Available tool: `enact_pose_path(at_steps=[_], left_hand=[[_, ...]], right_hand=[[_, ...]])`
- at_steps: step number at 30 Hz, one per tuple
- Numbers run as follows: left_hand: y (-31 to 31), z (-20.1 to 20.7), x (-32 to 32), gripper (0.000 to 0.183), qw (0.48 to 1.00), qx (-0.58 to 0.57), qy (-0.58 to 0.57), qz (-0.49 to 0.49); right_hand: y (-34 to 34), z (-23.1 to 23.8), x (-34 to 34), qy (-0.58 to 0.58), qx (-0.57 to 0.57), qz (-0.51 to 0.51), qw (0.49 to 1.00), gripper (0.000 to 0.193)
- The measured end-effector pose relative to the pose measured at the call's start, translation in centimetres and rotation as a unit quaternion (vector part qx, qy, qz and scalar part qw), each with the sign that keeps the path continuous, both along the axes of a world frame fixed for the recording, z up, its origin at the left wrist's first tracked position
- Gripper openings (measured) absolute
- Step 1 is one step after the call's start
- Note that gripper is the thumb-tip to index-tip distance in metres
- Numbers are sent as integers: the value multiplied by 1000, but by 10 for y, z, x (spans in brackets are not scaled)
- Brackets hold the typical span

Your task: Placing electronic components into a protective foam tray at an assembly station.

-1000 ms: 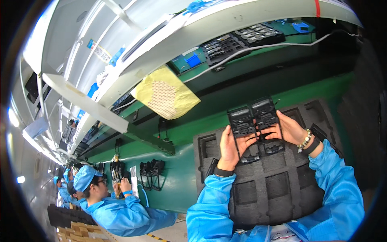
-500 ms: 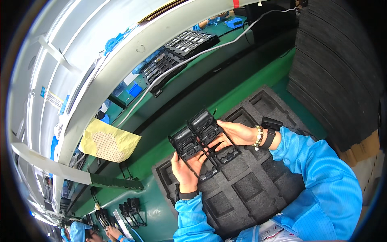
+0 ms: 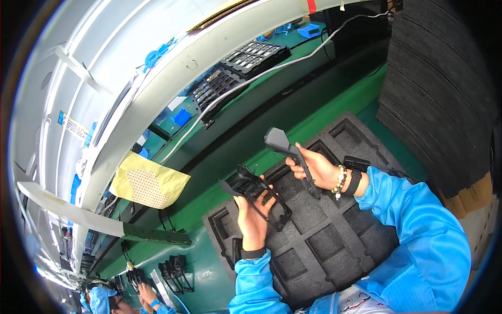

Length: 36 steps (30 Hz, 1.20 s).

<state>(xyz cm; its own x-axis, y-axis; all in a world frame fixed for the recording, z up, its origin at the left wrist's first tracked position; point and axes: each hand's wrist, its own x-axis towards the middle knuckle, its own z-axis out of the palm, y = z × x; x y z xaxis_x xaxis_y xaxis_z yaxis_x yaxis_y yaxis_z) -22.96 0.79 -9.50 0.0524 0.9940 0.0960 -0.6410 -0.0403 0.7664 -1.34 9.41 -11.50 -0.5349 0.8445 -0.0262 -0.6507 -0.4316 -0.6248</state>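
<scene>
My left hand [image 3: 253,225] is closed on a black plastic frame part [image 3: 244,182], with a blocky head and open, slender legs. To its right and a little higher, my right hand [image 3: 315,166] grips a second black plastic frame part [image 3: 277,140] by its legs. That one is tilted so its smooth grey-black outer face shows. The two parts are apart. Both are held above a dark foam tray [image 3: 306,225] with square pockets. Another black part [image 3: 355,161] lies on the tray beside my right wrist, partly hidden by it.
Tall stacked dark foam sheets [image 3: 439,94] stand at the right. A pale beam [image 3: 193,55] and a white cable [image 3: 272,69] cross beyond my hands. Yellow paper [image 3: 151,180] hangs left. Several black frame parts [image 3: 177,275] lie on the green bench, near a co-worker's hands [image 3: 149,295].
The two frame parts were side by side; now they are separated. My right hand has turned its part, so the smooth outer face shows. My left hand's part has tilted.
</scene>
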Motion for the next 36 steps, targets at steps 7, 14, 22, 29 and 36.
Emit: enact_pose_path(at_steps=[7, 14, 22, 29, 36], left_hand=[[-6, -9, 15, 102, 969, -11, 175, 171], [-4, 1, 31, 108, 957, 85, 222, 163], [-2, -26, -4, 47, 997, -17, 71, 15], [5, -6, -19, 45, 994, -57, -97, -5], [8, -15, -16, 45, 986, -78, 3, 146]], right_hand=[[-24, 19, -12, -86, 172, 69, 979, 100], [-31, 26, -6, -54, 169, 122, 977, 94], [-17, 12, -22, -29, 109, 120, 986, 57], [-7, 25, -12, -79, 94, 75, 990, 55], [-8, 25, -5, -126, 70, 73, 987, 48]])
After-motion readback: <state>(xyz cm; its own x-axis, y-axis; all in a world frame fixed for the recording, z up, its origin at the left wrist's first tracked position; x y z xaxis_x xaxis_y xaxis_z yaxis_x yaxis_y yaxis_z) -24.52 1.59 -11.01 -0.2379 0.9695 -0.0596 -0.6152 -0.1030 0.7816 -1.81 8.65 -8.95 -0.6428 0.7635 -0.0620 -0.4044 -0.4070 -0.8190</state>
